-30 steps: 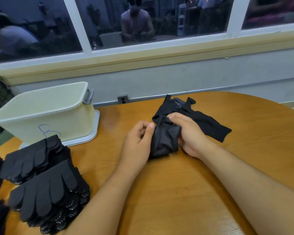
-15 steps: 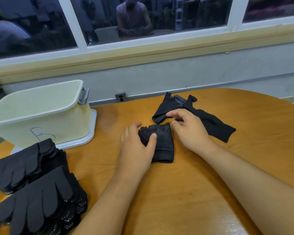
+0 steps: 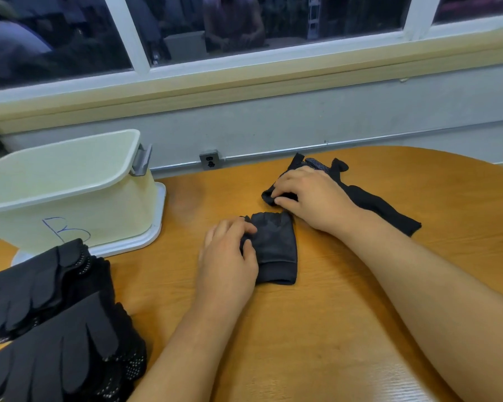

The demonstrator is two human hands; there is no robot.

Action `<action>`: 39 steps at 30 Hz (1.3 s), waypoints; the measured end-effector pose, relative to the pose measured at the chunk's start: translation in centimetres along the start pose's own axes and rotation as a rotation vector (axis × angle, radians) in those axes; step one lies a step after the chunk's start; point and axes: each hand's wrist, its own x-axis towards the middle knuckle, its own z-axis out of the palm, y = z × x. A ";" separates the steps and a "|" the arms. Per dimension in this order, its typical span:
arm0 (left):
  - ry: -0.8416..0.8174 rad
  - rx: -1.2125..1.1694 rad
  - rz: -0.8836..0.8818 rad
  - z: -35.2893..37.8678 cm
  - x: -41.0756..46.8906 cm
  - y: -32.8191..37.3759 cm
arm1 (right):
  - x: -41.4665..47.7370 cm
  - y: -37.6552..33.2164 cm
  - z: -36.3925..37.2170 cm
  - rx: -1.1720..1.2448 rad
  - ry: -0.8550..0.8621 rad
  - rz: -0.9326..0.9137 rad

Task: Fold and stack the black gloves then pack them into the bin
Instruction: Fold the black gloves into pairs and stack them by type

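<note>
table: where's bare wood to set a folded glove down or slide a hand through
Bare wood: between the forearms, nearer than the folded glove; between the bin and the left hand; the table right of the unfolded glove. Crowded: near left corner, under the stacked gloves.

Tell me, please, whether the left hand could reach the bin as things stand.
Probably yes: the left hand, holding the folded glove, has only table between it and the open-topped bin.

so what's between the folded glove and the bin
Head view: the left hand holding the folded glove, then bare tabletop up to the bin.
</note>
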 end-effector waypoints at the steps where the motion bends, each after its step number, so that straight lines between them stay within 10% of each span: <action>1: -0.003 0.004 0.002 0.0 0.0 0.0 | -0.1 0.0 -0.3 0.053 0.059 0.026; 9: -0.016 -0.046 -0.039 -0.4 -0.2 0.8 | 0.2 -2.4 -5.1 0.488 0.308 0.271; 18: -0.030 -0.488 0.074 -2.4 -1.5 4.2 | 0.1 -5.4 -9.1 1.341 0.113 0.334; 39: -0.023 -0.996 -0.194 -2.3 -0.6 4.9 | -0.5 -6.1 -8.1 0.841 -0.024 0.303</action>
